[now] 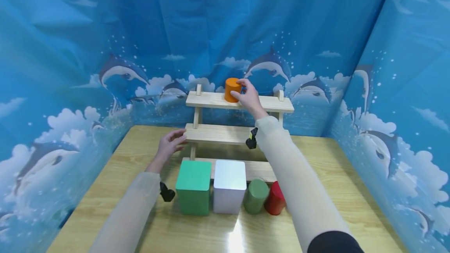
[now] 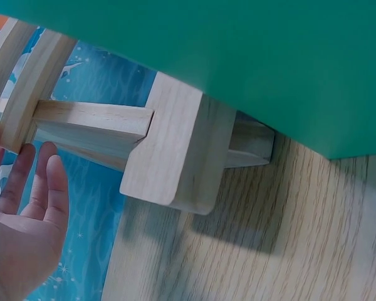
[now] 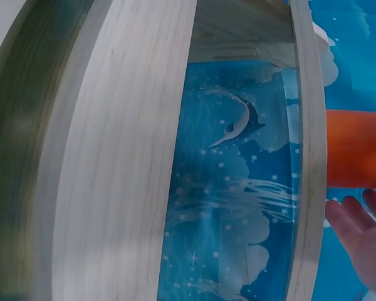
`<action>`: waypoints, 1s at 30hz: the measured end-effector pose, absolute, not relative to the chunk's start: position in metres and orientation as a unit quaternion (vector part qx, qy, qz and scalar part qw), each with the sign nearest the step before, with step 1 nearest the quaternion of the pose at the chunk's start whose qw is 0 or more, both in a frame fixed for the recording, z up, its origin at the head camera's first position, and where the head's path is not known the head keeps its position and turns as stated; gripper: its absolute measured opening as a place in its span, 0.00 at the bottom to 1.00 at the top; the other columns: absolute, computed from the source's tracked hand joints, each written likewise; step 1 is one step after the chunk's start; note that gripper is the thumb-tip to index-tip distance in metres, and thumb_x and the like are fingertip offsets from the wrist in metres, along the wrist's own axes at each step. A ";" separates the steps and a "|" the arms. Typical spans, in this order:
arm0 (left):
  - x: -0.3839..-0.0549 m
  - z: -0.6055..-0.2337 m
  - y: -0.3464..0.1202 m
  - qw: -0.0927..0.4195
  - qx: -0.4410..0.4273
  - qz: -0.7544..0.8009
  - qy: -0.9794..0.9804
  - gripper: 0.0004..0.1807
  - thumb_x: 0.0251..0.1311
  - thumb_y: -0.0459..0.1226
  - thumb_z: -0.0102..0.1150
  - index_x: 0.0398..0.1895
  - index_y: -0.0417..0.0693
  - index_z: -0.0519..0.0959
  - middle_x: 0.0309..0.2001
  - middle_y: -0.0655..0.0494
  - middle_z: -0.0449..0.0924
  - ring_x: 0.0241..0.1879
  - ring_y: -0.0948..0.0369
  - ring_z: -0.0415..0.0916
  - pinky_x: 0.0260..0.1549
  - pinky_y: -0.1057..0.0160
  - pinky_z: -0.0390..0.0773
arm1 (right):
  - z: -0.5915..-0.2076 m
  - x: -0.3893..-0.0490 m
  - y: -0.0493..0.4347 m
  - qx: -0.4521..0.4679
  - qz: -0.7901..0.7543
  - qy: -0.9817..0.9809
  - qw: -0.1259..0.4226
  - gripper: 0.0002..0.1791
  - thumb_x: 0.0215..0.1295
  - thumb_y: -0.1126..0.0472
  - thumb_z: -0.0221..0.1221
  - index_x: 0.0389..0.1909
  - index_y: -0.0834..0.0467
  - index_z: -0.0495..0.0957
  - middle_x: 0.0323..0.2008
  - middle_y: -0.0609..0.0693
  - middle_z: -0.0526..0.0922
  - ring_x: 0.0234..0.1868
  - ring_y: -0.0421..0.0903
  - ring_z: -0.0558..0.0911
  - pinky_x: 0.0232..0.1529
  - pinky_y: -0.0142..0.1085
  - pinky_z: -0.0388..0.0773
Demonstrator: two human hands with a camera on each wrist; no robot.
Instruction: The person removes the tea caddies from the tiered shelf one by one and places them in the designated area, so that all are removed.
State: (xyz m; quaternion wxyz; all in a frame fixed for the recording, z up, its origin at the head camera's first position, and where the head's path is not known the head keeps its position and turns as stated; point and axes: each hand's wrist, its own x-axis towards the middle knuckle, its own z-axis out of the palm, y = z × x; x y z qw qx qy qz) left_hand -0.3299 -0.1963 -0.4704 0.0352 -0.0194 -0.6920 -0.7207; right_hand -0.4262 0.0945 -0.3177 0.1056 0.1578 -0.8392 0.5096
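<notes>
An orange cylinder stands upright on the top board of a three-tier wooden stand. My right hand holds its right side, thumb across the front and index finger at the top rim. In the right wrist view, several fingers show beside the cylinder, above the stand's boards. My left hand is at the left end of the middle board, fingertips touching that end. Seen from the left wrist, its fingers are fairly straight against the edge of the board.
In front of the stand, a green box, a white box, a dark green cylinder and a red cylinder stand in a row on the wooden table. My right sleeve overlaps the red cylinder. Dolphin-print curtains surround the table.
</notes>
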 end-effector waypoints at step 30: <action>-0.327 -0.464 -0.194 0.026 -0.010 -0.721 -0.692 0.25 0.63 0.40 0.57 0.61 0.40 0.69 0.55 0.42 0.68 0.48 0.46 0.73 0.46 0.47 0.77 | -0.323 -0.411 0.111 0.174 0.569 -0.780 0.192 0.21 0.58 0.48 0.62 0.46 0.55 0.70 0.48 0.53 0.74 0.47 0.51 0.75 0.47 0.39 0.78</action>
